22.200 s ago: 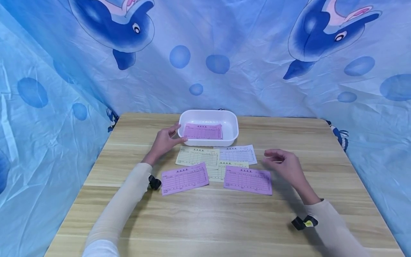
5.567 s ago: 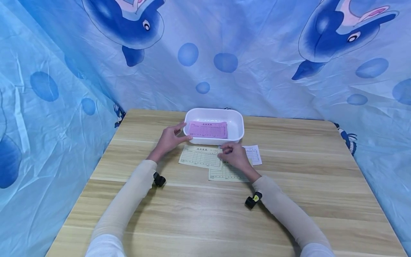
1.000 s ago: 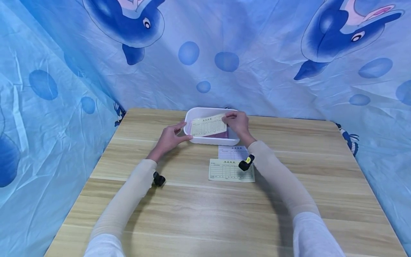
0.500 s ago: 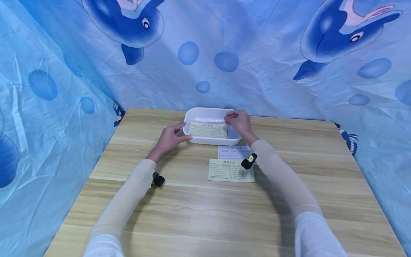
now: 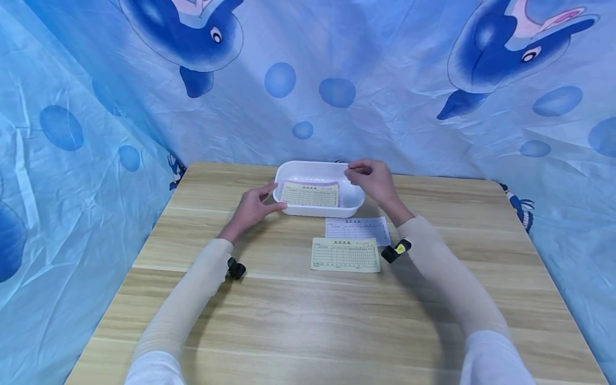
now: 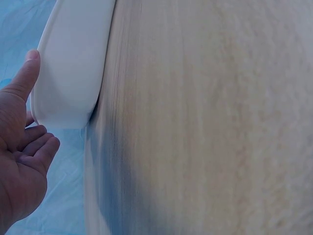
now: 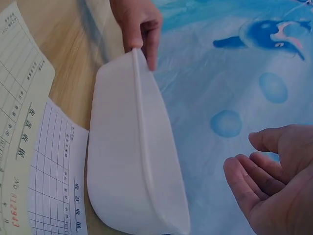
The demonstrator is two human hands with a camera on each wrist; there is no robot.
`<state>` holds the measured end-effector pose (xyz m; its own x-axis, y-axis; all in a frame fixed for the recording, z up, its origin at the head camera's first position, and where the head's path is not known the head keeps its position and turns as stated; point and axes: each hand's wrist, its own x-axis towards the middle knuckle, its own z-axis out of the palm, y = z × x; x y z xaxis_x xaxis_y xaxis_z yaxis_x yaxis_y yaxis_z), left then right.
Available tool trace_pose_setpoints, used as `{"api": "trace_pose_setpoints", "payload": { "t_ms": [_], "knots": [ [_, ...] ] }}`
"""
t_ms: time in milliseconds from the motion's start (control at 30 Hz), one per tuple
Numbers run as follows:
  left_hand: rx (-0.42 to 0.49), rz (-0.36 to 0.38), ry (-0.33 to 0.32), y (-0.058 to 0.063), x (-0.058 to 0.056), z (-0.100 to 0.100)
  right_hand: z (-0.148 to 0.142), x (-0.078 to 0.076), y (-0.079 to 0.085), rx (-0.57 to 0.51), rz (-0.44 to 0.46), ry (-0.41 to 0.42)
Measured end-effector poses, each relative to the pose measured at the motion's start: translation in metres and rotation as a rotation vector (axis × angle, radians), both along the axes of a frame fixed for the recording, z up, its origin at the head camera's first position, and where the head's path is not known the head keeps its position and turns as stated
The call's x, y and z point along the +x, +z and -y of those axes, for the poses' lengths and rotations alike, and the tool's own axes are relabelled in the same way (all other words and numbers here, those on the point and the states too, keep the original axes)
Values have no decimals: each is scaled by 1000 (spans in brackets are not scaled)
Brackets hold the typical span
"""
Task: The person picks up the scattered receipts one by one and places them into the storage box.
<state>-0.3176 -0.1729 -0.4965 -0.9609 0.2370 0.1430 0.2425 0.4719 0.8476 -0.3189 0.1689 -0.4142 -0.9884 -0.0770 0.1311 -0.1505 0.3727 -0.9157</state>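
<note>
A white plastic tray [image 5: 320, 212] stands at the back of the table. In it lies a pale yellow receipt slip [image 5: 308, 195] on top of pink slips [image 5: 335, 185] that show only at their edges. My left hand [image 5: 252, 210] holds the tray's left end, thumb at the front rim and a finger at the side, as the right wrist view also shows. Over the tray's right end hovers my right hand [image 5: 372, 181], fingers loosely bent and nothing between them. Just in front of the tray, a second yellow slip [image 5: 344, 255] partly covers a white slip [image 5: 358, 228].
The wood-grain table [image 5: 289, 326] reaches back to a blue curtain [image 5: 409, 123] printed with dolphins. A tasselled cord [image 5: 522, 206] hangs beside the table's back right corner. Each wrist wears a small black camera [image 5: 236, 268].
Earlier the pink slips on the table went into the tray. My right hand then laid a yellow slip on them, let go and drew back right. My left hand stays at the tray.
</note>
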Motion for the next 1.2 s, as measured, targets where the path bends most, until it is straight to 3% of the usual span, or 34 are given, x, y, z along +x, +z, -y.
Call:
{"api": "trace_pose_setpoints", "payload": {
  "t_ms": [233, 533, 700, 1200],
  "knots": [
    [7, 1, -1, 2, 1, 0, -14, 30, 5, 1, -65, 7],
    [12, 1, 3, 0, 0, 1, -32, 70, -6, 79, -73, -46],
    [23, 1, -4, -1, -1, 1, -43, 83, -21, 104, -73, -50],
    [14, 7, 0, 1, -1, 1, -61, 112, -67, 189, 65, -45]
  ]
}}
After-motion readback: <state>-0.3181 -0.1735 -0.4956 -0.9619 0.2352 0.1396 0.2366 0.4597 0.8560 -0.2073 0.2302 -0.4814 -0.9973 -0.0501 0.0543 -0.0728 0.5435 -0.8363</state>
